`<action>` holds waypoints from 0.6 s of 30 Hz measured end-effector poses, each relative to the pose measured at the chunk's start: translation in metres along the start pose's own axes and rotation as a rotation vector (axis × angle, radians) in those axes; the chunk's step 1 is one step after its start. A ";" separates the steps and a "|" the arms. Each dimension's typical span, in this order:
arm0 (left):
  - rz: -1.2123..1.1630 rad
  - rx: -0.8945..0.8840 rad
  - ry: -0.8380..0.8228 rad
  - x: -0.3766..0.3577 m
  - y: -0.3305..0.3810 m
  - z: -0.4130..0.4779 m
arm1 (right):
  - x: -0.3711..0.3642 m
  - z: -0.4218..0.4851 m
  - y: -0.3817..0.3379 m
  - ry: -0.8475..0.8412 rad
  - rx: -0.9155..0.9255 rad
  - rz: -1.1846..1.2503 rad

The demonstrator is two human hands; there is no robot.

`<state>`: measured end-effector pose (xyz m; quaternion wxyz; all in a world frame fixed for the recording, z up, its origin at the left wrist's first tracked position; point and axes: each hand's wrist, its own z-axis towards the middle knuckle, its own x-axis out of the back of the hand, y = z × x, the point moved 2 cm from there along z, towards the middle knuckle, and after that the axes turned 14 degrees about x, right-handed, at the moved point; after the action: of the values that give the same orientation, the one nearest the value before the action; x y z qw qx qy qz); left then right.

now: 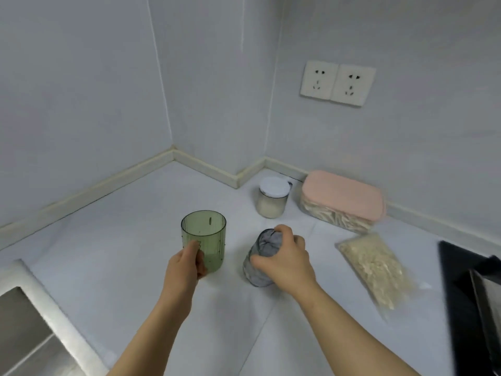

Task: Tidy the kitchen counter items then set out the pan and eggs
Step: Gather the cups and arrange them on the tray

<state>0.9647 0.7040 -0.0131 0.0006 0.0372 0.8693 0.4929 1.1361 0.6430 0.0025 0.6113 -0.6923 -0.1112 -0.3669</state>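
A green see-through cup (pixel 204 234) stands upright on the white counter (pixel 130 240), and my left hand (pixel 185 264) grips its near side low down. To its right a grey see-through cup (pixel 260 256) leans a little; my right hand (pixel 284 256) is wrapped around it from the right, fingers over its rim. No pan or eggs are in view.
A white-lidded glass jar (pixel 272 198) and a pink-lidded clear box of pale sticks (pixel 343 200) stand at the back wall. A clear bag of flakes (pixel 376 270) lies to the right. A black hob edge (pixel 466 299) is far right, a sink (pixel 24 327) bottom left. Two wall sockets (pixel 337 82) sit above.
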 end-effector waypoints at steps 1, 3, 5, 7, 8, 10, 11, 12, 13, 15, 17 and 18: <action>0.038 -0.009 -0.036 -0.012 -0.002 -0.008 | 0.013 -0.011 0.007 0.047 -0.026 0.024; 0.072 -0.038 -0.088 -0.030 -0.004 -0.027 | 0.037 -0.031 0.019 0.112 -0.046 0.047; 0.085 -0.082 -0.151 -0.052 -0.007 -0.051 | 0.065 -0.052 0.035 0.178 -0.055 0.055; 0.105 -0.127 -0.202 -0.072 -0.009 -0.072 | 0.089 -0.074 0.045 0.247 -0.060 0.070; 0.122 -0.145 -0.234 -0.085 -0.012 -0.085 | 0.103 -0.089 0.053 0.283 -0.065 0.076; 0.134 -0.174 -0.289 -0.105 -0.017 -0.107 | 0.124 -0.116 0.064 0.336 -0.070 0.082; 0.150 -0.180 -0.330 -0.123 -0.025 -0.128 | 0.140 -0.140 0.073 0.374 -0.084 0.075; 0.158 -0.183 -0.354 -0.133 -0.030 -0.141 | 0.148 -0.155 0.079 0.399 -0.090 0.065; 0.171 -0.188 -0.393 -0.146 -0.038 -0.159 | 0.161 -0.176 0.087 0.435 -0.106 0.054; 0.213 -0.189 -0.488 -0.176 -0.063 -0.208 | 0.192 -0.232 0.106 0.518 -0.143 0.039; 0.246 -0.192 -0.560 -0.198 -0.086 -0.249 | 0.215 -0.283 0.122 0.561 -0.188 0.037; 0.254 -0.195 -0.597 -0.208 -0.097 -0.269 | 0.224 -0.308 0.130 0.576 -0.211 0.038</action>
<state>1.1557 0.4106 0.0343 0.1972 0.2875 0.7679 0.5374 1.2579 0.2611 0.0428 0.5491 -0.6215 0.1181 -0.5461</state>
